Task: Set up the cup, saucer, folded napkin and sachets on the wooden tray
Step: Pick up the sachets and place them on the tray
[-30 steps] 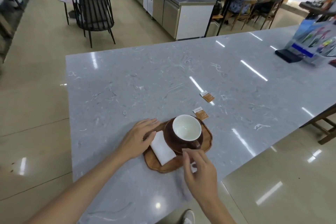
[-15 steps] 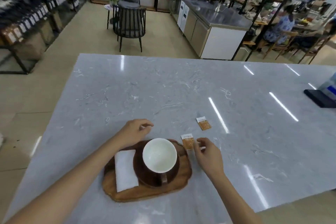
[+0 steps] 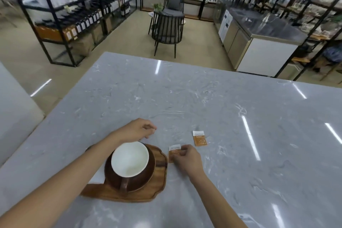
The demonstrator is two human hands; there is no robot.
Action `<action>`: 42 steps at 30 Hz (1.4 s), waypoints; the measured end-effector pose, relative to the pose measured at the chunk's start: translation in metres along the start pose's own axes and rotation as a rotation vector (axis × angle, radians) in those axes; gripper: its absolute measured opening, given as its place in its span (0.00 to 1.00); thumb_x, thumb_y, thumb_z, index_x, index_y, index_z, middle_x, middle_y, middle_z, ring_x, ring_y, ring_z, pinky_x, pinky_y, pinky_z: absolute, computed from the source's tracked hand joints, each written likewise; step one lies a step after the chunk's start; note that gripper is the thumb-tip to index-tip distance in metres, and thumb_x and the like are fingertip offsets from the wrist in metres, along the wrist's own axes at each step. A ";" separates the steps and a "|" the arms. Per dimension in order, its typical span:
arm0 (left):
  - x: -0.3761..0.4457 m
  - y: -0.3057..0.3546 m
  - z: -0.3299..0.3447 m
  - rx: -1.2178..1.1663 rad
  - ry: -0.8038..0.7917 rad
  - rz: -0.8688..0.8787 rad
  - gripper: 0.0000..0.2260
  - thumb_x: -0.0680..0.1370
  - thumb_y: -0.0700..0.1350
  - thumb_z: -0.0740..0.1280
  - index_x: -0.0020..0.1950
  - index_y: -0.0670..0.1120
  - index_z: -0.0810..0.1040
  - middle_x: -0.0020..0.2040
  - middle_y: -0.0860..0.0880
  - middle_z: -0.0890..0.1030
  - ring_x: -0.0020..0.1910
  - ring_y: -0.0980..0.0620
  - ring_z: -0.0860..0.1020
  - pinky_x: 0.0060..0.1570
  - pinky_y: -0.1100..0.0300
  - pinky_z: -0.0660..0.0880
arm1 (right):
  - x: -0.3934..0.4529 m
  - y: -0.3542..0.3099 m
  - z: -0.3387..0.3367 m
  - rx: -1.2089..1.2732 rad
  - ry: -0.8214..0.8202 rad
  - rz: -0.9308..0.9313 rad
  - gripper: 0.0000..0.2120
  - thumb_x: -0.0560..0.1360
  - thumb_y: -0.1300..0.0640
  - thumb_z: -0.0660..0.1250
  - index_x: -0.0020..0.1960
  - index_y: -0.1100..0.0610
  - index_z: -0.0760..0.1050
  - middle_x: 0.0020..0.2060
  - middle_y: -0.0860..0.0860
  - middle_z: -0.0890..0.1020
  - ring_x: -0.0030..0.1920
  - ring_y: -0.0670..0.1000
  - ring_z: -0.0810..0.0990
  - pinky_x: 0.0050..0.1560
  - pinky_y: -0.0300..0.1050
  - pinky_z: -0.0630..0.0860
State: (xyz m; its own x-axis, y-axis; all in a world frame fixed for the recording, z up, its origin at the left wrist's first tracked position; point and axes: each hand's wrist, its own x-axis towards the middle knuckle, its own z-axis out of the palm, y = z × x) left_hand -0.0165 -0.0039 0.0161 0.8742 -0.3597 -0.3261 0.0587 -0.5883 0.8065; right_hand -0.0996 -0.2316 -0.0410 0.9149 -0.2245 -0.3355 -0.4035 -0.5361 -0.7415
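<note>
I stand at a grey marble table [image 3: 185, 98]. Beyond its far edge sits a black slatted chair [image 3: 167, 30]. Left of that chair run black shelves of dark bottles [image 3: 83, 20]; right of it stands a steel-topped counter [image 3: 259, 31].

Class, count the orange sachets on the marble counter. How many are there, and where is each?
2. One sachet lies just right of the wooden tray, under the right hand fingertips. The other sachet lies farther right, untouched. None shows on the tray.
</note>
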 end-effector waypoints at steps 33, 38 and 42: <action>-0.055 0.023 -0.007 -0.302 0.094 0.163 0.07 0.77 0.43 0.74 0.54 0.51 0.87 0.49 0.55 0.89 0.48 0.56 0.87 0.52 0.59 0.81 | 0.002 -0.028 -0.056 0.197 0.230 -0.095 0.03 0.79 0.57 0.69 0.50 0.54 0.82 0.42 0.51 0.85 0.46 0.55 0.85 0.46 0.51 0.82; -0.045 0.035 0.010 -0.314 0.148 0.146 0.07 0.77 0.45 0.75 0.55 0.51 0.87 0.51 0.55 0.88 0.48 0.55 0.87 0.52 0.61 0.80 | 0.054 0.007 -0.077 -0.107 0.194 0.021 0.19 0.78 0.55 0.68 0.67 0.59 0.75 0.59 0.56 0.82 0.57 0.58 0.82 0.52 0.48 0.77; -0.036 0.051 0.027 -0.346 0.205 0.108 0.08 0.77 0.43 0.74 0.56 0.46 0.87 0.49 0.51 0.89 0.47 0.53 0.87 0.49 0.64 0.79 | 0.079 0.012 -0.080 -0.273 0.091 0.025 0.27 0.77 0.52 0.68 0.73 0.59 0.68 0.67 0.60 0.74 0.63 0.62 0.79 0.62 0.53 0.76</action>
State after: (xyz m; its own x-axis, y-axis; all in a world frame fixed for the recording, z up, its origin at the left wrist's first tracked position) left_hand -0.0585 -0.0407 0.0555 0.9600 -0.2339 -0.1536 0.0893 -0.2639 0.9604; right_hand -0.0311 -0.3210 -0.0297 0.9073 -0.3053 -0.2890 -0.4182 -0.7259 -0.5461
